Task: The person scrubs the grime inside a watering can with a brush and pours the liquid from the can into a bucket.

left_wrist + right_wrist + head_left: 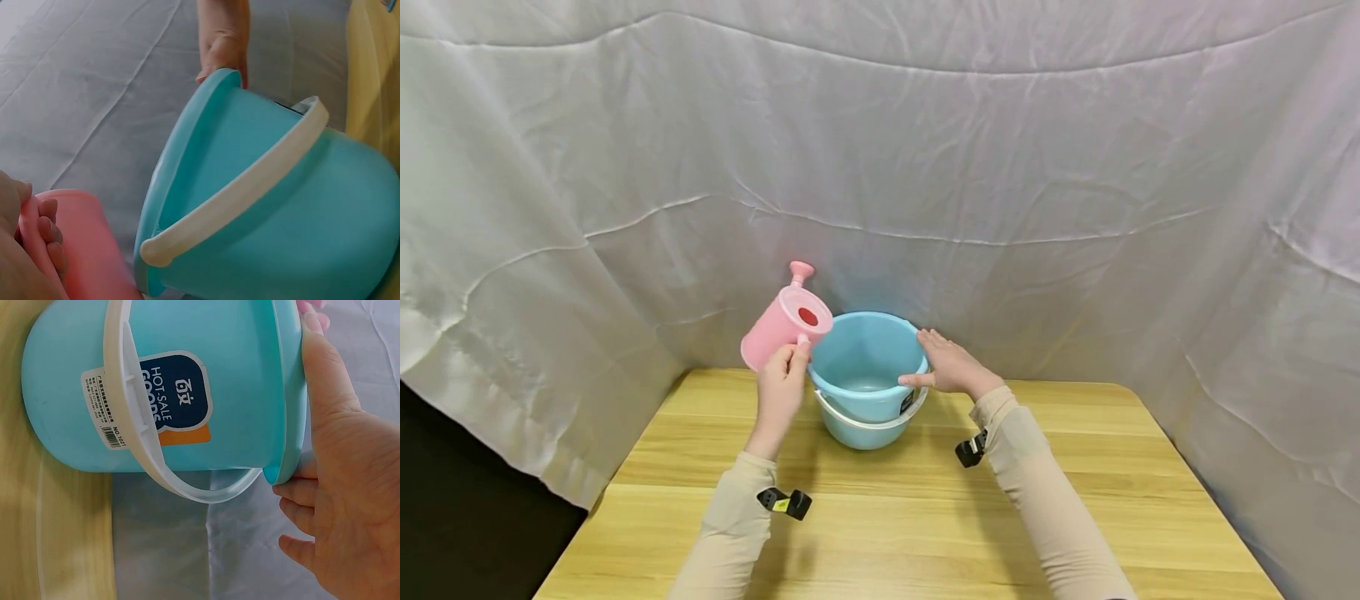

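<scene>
A light blue bucket (867, 410) stands upright on the table, its white handle (250, 187) hanging down over the near side. My left hand (781, 392) grips the handle of a pink watering can (771, 333) and holds it raised beside the bucket's left rim. In the head view the can is tilted, its sprinkler spout (801, 271) pointing away from me and a red round spot showing on its top. On the bucket's right rim rests my right hand (359, 469), with thumb and fingers extended along the edge. The watering can's underside is hidden.
Beneath the bucket is a wooden table (880, 517) with light yellow planks. A grey cloth curtain (925, 183) hangs right behind the bucket and along both sides. A dark area (467, 500) lies beyond the table at the lower left.
</scene>
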`<state>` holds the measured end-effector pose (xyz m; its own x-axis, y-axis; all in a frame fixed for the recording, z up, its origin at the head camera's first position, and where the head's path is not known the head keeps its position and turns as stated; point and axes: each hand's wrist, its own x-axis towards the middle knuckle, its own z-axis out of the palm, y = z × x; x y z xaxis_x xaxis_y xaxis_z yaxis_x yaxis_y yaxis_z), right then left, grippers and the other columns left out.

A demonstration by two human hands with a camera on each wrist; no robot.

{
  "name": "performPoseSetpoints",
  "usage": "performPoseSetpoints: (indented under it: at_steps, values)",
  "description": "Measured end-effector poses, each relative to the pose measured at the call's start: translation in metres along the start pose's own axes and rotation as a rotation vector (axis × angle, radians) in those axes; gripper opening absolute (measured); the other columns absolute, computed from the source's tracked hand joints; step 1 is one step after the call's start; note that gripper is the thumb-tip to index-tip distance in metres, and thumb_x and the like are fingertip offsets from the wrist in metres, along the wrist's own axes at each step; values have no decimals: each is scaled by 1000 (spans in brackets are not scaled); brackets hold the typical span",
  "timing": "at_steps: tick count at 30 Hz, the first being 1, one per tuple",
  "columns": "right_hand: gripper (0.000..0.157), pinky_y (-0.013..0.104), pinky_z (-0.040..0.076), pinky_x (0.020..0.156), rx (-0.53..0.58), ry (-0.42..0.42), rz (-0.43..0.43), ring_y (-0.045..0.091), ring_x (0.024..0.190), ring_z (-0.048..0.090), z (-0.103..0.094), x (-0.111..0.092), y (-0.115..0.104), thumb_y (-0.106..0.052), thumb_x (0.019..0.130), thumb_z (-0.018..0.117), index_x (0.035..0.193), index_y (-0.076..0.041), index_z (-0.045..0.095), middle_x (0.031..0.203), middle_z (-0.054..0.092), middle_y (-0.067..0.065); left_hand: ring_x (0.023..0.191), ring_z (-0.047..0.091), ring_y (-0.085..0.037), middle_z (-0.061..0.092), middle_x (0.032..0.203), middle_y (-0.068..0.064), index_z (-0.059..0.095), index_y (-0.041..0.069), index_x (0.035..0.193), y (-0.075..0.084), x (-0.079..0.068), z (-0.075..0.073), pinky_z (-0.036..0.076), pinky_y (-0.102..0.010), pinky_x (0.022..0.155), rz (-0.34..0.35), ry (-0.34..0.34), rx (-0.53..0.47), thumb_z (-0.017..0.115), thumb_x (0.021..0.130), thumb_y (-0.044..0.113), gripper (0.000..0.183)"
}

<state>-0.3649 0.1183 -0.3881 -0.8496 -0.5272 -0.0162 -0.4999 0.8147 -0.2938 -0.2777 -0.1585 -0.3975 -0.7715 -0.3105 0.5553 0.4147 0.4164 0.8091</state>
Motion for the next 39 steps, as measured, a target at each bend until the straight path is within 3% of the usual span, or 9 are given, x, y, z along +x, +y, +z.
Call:
performPoseSetpoints:
  at_steps: [9,22,30,39]
  values:
    - [105,51,15,121,-9,0,0,37,151,10,-2,-2,-3,-66,86,58,153,2,14,161,14,21,66,45,-23,51,64,-9,57,4,70,-9,-3,4,33,-31,66,232,-9,187,67,92,18,28]
    - [106,50,15,121,7,8,6,37,151,10,-2,-3,-1,-66,85,58,153,3,14,161,15,21,77,49,-26,54,70,-8,55,7,71,-9,-4,8,30,-43,81,279,-137,335,66,93,24,29]
    - [105,51,15,121,-1,1,7,37,151,10,2,1,-2,-66,86,57,153,2,13,161,14,21,77,48,-28,56,72,-8,56,8,73,-13,-9,7,30,-44,76,422,-168,518,67,91,26,29]
    - [108,51,16,121,1,28,1,37,151,11,5,3,-2,-69,84,58,153,3,15,161,16,22,79,47,-27,56,75,-6,58,7,78,-19,-8,6,30,-45,80,579,-179,596,67,91,27,26]
